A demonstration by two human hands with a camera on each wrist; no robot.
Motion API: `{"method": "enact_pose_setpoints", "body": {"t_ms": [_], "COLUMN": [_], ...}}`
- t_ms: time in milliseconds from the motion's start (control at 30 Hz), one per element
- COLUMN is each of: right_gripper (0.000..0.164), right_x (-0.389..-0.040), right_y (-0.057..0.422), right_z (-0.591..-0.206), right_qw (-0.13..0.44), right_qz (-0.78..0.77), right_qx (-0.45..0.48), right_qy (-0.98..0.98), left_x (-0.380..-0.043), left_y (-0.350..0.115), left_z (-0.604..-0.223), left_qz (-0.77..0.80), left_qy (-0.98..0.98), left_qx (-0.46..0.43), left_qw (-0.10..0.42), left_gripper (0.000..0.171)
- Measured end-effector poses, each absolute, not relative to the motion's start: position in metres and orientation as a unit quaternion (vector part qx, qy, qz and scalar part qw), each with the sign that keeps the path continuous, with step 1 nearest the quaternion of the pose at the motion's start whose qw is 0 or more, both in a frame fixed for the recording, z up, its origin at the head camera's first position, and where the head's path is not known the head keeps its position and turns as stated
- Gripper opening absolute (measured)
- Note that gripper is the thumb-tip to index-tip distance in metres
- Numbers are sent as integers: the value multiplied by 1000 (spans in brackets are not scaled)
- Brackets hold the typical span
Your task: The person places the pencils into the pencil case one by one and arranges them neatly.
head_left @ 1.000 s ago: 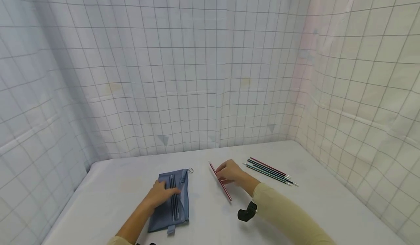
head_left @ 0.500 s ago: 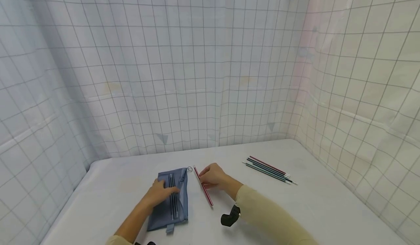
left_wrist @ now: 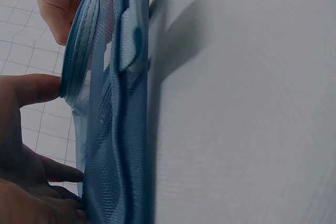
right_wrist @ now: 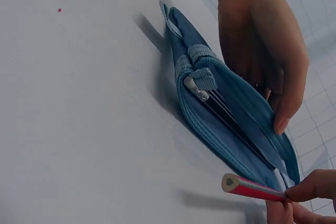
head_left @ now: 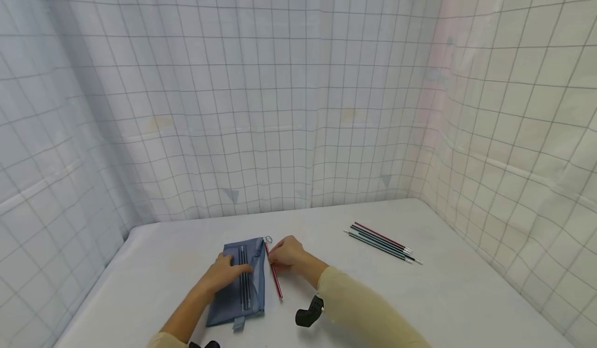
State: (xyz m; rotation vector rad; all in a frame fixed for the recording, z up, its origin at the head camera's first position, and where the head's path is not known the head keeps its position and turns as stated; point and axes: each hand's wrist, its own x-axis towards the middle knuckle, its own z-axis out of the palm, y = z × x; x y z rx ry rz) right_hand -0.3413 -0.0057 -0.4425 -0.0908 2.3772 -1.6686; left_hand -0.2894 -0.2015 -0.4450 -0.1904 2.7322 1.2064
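Note:
A blue zip pencil pouch (head_left: 223, 306) lies on the white table, with several dark pencils (head_left: 244, 286) showing through its front. My left hand (head_left: 223, 274) rests on the pouch, fingers spread, its thumb touching the zipper edge in the left wrist view. Between thumb and fingers, my right hand (head_left: 287, 252) pinches a red pencil (head_left: 276, 281) beside the pouch's right edge. In the right wrist view the pouch's zipper (right_wrist: 210, 139) is parted, and the pencil's flat end (right_wrist: 229, 182) points away from the fingers at the mouth. The pencil's other end is hidden there.
Several red, dark and green pencils (head_left: 382, 244) lie in a loose bundle at the back right of the table. A metal ring (head_left: 268, 239) sits at the pouch's far corner. Checked white curtains (head_left: 261, 104) surround the table's back and sides.
My right hand has carried the red pencil leftward to the pouch's edge, and the pencil has turned more upright in the view. My left hand has stayed on the pouch.

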Motion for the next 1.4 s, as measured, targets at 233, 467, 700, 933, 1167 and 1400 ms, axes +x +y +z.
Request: {"method": "enact_pose_setpoints", "body": {"t_ms": [233, 467, 700, 933, 1167, 1400], "right_gripper": [5, 15, 22, 11, 15, 25], "right_x": [-334, -339, -349, -349, -344, -344], "right_y": [-14, -30, -47, -53, -52, -53], "right_z": [-443, -442, -446, -439, -441, -448], "right_qw": [129, 111, 87, 114, 203, 221], "right_qz": [-574, -536, -495, -521, -646, -673], "right_qx": [-32, -45, -25, -3, 14, 0], "right_qy": [808, 835, 864, 846, 736, 706], "left_x": [-288, -289, -290, -292, -290, -293], "left_y": [-203, -203, -202, -201, -203, -204], "left_z": [-442, -441, -442, -445, -443, -444], "left_qz": [404, 402, 409, 416, 413, 427], "left_qy": [910, 912, 908, 904, 906, 899], "left_qx": [-61, -53, -53, -60, -57, -57], "left_qw": [72, 66, 70, 73, 73, 81], "left_gripper": [99, 97, 97, 99, 100, 101]}}
